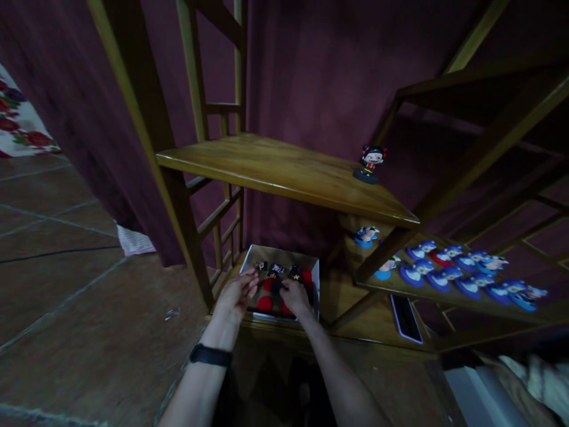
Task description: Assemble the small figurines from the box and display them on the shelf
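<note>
A white open box (315, 279) on the low shelf holds several small figurines with black hair and red or dark round bases. My right hand (296, 296) reaches into it, fingers closed on a figurine with a dark base (275, 286); the fingers hide part of it. My left hand (237, 290), with a dark band on the wrist, hovers over the box's left side. Its fingers are loosely curled and apart, and I see nothing in them. A similar figurine (371, 163) with two hair buns stands on the shelf board above.
The wooden shelf board (267, 160) overhangs the box from behind. To the right, several blue figurines and a red-based one (445, 255) stand on another shelf (480, 308). A phone (406, 318) lies below them. A wooden post (164, 178) rises at left.
</note>
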`<state>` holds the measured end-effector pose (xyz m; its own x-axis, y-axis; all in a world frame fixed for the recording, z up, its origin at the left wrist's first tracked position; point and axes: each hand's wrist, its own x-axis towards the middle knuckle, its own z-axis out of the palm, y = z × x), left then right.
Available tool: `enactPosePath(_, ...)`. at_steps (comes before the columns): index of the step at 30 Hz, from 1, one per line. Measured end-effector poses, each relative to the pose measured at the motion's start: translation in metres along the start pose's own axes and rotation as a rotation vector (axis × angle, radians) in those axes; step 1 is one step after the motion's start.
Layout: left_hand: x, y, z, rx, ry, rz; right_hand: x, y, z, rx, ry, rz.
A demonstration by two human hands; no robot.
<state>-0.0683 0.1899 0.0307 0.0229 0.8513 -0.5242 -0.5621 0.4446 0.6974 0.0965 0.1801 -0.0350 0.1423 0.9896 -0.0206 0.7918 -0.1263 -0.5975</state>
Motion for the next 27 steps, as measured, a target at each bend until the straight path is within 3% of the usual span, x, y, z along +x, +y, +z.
enactPosePath(4, 0.002, -0.010, 0.006, 0.153, 0.039, -0.022, 0.000, 0.000, -0.011, 0.196, 0.033, -0.016)
enactPosePath(7, 0.000, -0.023, 0.012, 0.255, -0.003, -0.093, -0.016, -0.017, -0.009, 0.170, 0.050, -0.083)
enactPosePath(10, 0.003, -0.032, 0.014, 0.210, -0.059, -0.082, -0.034, -0.038, -0.002, 0.079, 0.086, -0.221)
enactPosePath(12, 0.009, -0.031, 0.012, 0.141, -0.012, -0.009, -0.035, -0.045, -0.001, 0.113, 0.056, -0.324)
enactPosePath(14, 0.015, -0.025, 0.005, 0.064, 0.046, 0.041, -0.026, -0.040, -0.004, 0.163, 0.041, -0.339)
enactPosePath(20, 0.018, 0.004, -0.012, -0.069, 0.094, 0.015, 0.031, 0.010, -0.016, 0.080, 0.196, -0.026)
enactPosePath(23, 0.016, 0.010, -0.013, -0.103, 0.080, 0.006, 0.046, 0.016, -0.007, 0.008, 0.151, -0.060)
enactPosePath(27, 0.017, 0.013, -0.013, -0.160, 0.097, -0.002, 0.057, -0.005, 0.014, -0.074, 0.090, -0.174)
